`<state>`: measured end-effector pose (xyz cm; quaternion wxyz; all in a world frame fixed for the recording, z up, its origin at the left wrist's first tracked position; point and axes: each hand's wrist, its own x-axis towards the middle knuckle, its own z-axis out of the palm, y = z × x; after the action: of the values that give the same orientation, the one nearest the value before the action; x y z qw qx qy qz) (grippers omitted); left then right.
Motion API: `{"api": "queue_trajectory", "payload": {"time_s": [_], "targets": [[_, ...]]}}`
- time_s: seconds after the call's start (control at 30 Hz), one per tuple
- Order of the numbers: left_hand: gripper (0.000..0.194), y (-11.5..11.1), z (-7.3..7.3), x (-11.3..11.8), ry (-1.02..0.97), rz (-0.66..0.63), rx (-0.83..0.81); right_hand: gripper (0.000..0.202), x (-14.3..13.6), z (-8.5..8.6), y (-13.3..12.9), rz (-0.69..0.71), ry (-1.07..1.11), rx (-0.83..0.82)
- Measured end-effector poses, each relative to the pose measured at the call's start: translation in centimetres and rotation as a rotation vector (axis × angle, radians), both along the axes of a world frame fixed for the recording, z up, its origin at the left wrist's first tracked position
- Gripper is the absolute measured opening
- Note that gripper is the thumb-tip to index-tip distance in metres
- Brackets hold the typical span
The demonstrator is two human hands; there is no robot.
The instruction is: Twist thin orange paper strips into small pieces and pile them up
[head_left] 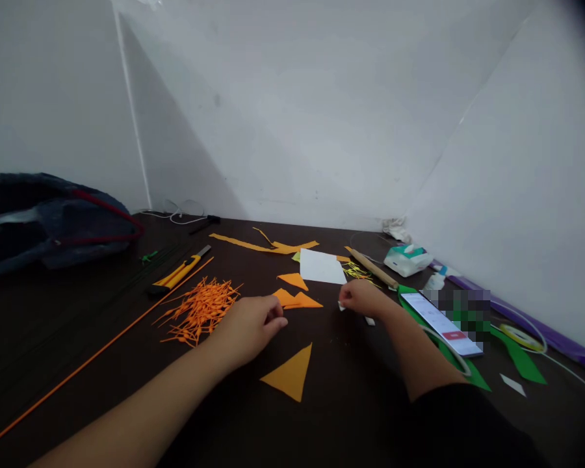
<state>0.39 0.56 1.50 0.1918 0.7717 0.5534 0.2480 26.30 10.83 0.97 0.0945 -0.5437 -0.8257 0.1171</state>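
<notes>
Pinching looked like the step. Left-centre lay a utility knife point(178, 275) and orange stamen-like sticks point(207, 309). Mid-frame, the left hand point(251, 324) hung half-curled, nothing visible inside, by orange triangles point(308, 301). Right of centre, the right hand point(363, 296) pinched a white scrap point(341, 305); next move likely called for fingertip control. Smartphone point(431, 318) crowded the right side.
</notes>
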Motion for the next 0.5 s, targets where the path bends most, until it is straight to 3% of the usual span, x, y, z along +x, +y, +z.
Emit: {"api": "queue_trajectory", "payload": {"time_s": [0.07,0.17,0.23,0.33,0.5], "targets": [[0.015,-0.1,0.2,0.2,-0.173,-0.008,-0.033,0.012,-2.3,0.5,-1.5,0.047,0.136,0.009],[0.012,-0.2,0.5,0.3,-0.395,-0.028,-0.043,0.013,-6.5,1.1,-3.9,0.145,0.772,-0.073],[0.012,-0.2,0.7,0.1,-0.474,-0.029,-0.006,0.011,-8.9,1.3,-5.1,0.221,0.979,-0.144],[0.015,-0.2,0.9,-0.4,-0.538,-0.020,0.012,0.010,-11.0,1.2,-5.9,0.256,1.089,-0.194],[0.015,-0.1,0.8,-0.5,-0.604,-0.012,-0.023,0.006,-11.3,0.5,-6.2,0.237,1.184,-0.220]]}}
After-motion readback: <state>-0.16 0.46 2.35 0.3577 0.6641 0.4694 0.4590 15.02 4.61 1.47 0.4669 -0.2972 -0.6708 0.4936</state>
